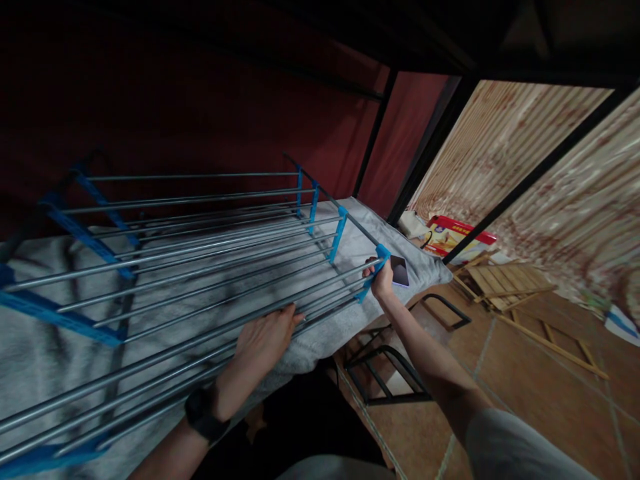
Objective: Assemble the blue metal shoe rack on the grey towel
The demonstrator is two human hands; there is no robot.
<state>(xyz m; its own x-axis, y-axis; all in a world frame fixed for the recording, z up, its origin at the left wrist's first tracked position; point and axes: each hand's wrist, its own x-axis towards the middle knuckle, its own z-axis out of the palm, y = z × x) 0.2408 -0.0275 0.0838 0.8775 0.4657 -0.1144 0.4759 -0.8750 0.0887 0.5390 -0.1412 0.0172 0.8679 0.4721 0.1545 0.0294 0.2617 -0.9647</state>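
Observation:
A shoe rack (215, 257) of grey metal rods and blue plastic brackets lies across a bed. My right hand (382, 276) is closed around its near right corner, gripping the blue bracket (383, 252) and the end of a rod. Farther left, my left hand (267, 335) is wrapped over the near rods; its fingertips are partly hidden among them. A dark watch (204, 415) is on my left wrist. Just beyond my right hand, a phone (399, 271) lies on the grey blanket (367, 223).
Black frame posts (435, 147) rise at the bed's far end. On the tiled floor (505, 353) to the right are a black metal frame (387, 377), a folded wooden rack (505, 283) and a red and yellow box (460, 237). A dark red wall (200, 100) stands behind the rack.

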